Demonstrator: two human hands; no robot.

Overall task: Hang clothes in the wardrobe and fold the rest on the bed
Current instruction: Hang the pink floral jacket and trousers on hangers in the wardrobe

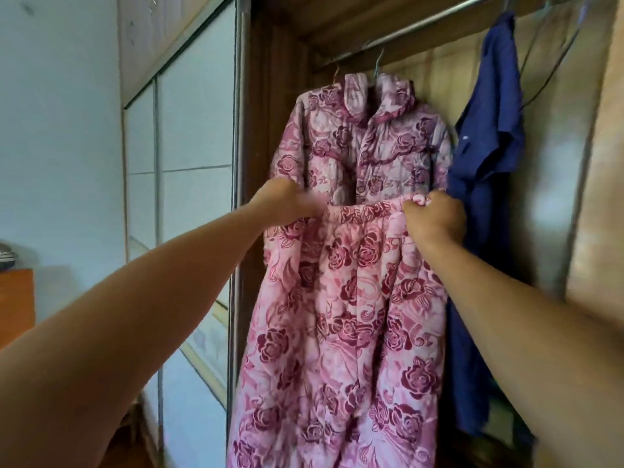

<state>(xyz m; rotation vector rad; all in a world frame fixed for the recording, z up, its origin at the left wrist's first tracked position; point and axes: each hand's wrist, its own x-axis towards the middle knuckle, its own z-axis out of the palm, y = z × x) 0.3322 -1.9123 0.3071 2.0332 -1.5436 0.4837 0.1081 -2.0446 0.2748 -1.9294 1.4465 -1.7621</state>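
In the wooden wardrobe (pixel 270 79), the floral trousers (pixel 337 315) are held before the hung jacket (pixel 364 143), at its hem — waistband level, legs straight down — each end in a closed grip: right hand (pixel 435 219), blurred left hand (pixel 287 204).

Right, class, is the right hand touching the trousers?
Touching. The head view shows the right hand gripping the trousers at the waistband, fabric bunched in its fingers.
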